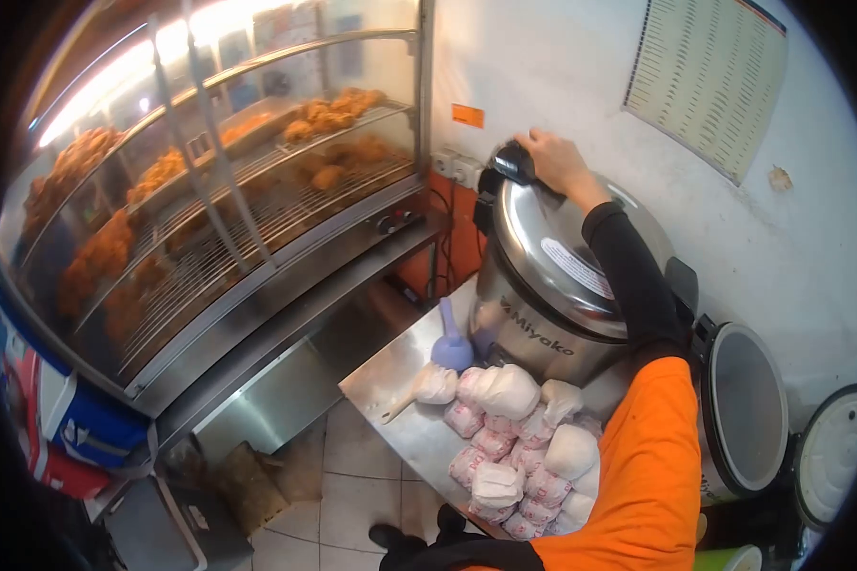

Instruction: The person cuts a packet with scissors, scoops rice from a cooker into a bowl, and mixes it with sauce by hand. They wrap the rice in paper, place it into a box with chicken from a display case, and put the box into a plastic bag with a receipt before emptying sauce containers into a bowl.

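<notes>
My right hand (pixel 554 160) reaches across a large steel Miyako rice cooker (pixel 519 324). Its fingers are closed on the black lid handle (pixel 514 164) at the far left rim, and the lid (pixel 543 233) lies down on the pot. My left hand is out of view. In front of the cooker, a purple rice scoop (pixel 451 350) rests on the steel table (pixel 381 381). Beside it is a pile of paper-wrapped bundles (pixel 495 443), white with red print. A utensil with a pale handle (pixel 400 407) pokes out from a white-covered end.
At left stands a heated glass display cabinet (pixel 257 257) with fried food on racks. A second open cooker (pixel 747 409) and a round lid (pixel 836 455) are at right. A printed sheet (pixel 705 81) hangs on the wall. A grey bin (pixel 152 533) sits lower left.
</notes>
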A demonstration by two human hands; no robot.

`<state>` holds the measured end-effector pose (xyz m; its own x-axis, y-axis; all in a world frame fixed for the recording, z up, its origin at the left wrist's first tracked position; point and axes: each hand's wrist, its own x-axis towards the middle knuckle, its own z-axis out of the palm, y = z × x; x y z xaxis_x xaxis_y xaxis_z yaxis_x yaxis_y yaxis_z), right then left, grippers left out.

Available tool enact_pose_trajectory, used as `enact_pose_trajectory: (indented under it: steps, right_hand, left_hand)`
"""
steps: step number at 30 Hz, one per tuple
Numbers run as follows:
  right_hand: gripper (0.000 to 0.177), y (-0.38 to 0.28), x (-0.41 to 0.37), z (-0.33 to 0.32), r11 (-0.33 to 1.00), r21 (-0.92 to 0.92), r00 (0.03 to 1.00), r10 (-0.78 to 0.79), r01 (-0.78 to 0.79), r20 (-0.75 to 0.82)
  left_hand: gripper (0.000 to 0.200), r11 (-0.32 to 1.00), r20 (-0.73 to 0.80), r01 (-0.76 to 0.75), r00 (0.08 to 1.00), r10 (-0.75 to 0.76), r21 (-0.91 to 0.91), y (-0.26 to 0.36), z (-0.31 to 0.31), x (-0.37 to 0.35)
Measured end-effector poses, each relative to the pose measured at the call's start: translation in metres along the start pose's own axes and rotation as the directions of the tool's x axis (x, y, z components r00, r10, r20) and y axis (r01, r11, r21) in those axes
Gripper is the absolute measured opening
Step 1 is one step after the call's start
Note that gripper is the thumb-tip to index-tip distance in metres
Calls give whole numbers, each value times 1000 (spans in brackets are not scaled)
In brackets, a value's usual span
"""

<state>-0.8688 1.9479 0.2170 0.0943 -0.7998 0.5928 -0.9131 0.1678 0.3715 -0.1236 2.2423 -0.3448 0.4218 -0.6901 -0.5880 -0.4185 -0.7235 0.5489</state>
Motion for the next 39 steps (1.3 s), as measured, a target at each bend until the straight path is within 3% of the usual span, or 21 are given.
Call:
enact_pose_trajectory:
  steps: [6,10,12,14,16,17,18,19,21,23,25,26,28,29,30,31,32,34,36,38,39]
  right_hand:
    - [33,77,8,-105,962,12,895,260,-274,-364]
    - [31,105,-22,-174,942,83,764,314,-326,-564]
    - [31,146,-40,-188,946,11,714,253,-324,-653]
    - [36,220,-94,-209,889,-43,686,320,-456,-654]
    - [39,204,-145,-235,791,161,595,562,-591,-575]
    - [40,188,-175,-246,705,285,521,686,-649,-508]
    - [42,173,-203,-255,615,391,450,779,-685,-436]
    - [44,157,-234,-264,505,498,365,860,-705,-356]
    - [47,131,-294,-289,249,695,163,968,-674,-189]
    - [50,125,-333,-319,66,814,6,997,-578,-77]
    - [54,142,-354,-357,23,869,-67,996,-494,-64]
    - [54,162,-371,-372,29,868,-70,995,-495,-73]
    - [48,198,-394,-393,258,865,276,950,-431,-146]
    - [48,181,-386,-399,262,861,268,951,-437,-154]
    - [46,148,-359,-396,182,908,181,976,-376,-121]
    - [44,115,-334,-390,103,947,97,992,-305,-76]
    - [44,87,-318,-383,106,946,93,992,-307,-81]
    - [49,31,-295,-373,401,602,90,874,-691,-478]
    - [39,-17,-283,-356,699,158,495,629,-697,-600]
    - [28,-81,-251,-323,627,220,470,733,-747,-491]
    - [25,-121,-229,-302,579,251,486,802,-776,-348]
  left_hand:
    - [53,985,76,-93,994,83,145,72,8,54]
    - [52,948,102,-208,977,188,242,128,1,104]
    - [52,901,84,-346,938,335,262,159,-11,132]
    - [52,759,24,-603,787,617,246,197,-12,156]
    - [52,376,-103,-902,362,926,214,240,4,174]
    - [46,345,-198,-935,325,925,79,327,11,81]
    - [39,216,-131,-961,195,972,171,351,22,89]
    - [34,298,-70,-954,295,953,30,395,31,32]
    - [35,202,245,-972,168,955,-119,440,54,-3]
    - [37,332,514,-912,170,841,-242,474,78,-37]
    - [43,10,490,-979,-94,866,-206,513,114,-48]
    - [45,-133,450,-973,-207,869,-190,535,138,-49]
    - [48,-397,452,-910,-404,795,-115,580,179,-61]
    - [50,-515,492,-854,-479,728,-69,600,196,-69]
    - [47,-635,516,-771,-557,650,-33,614,213,-70]
    - [46,-689,495,-724,-615,614,-44,624,227,-69]
    - [44,-738,471,-673,-668,576,-52,629,237,-67]
    - [42,-763,490,-643,-685,539,-60,631,248,-55]
    - [41,-784,507,-617,-697,507,-64,634,247,-44]
    - [23,-603,345,-797,-555,757,39,627,236,-28]
    - [23,-603,335,-796,-557,760,43,624,234,-26]
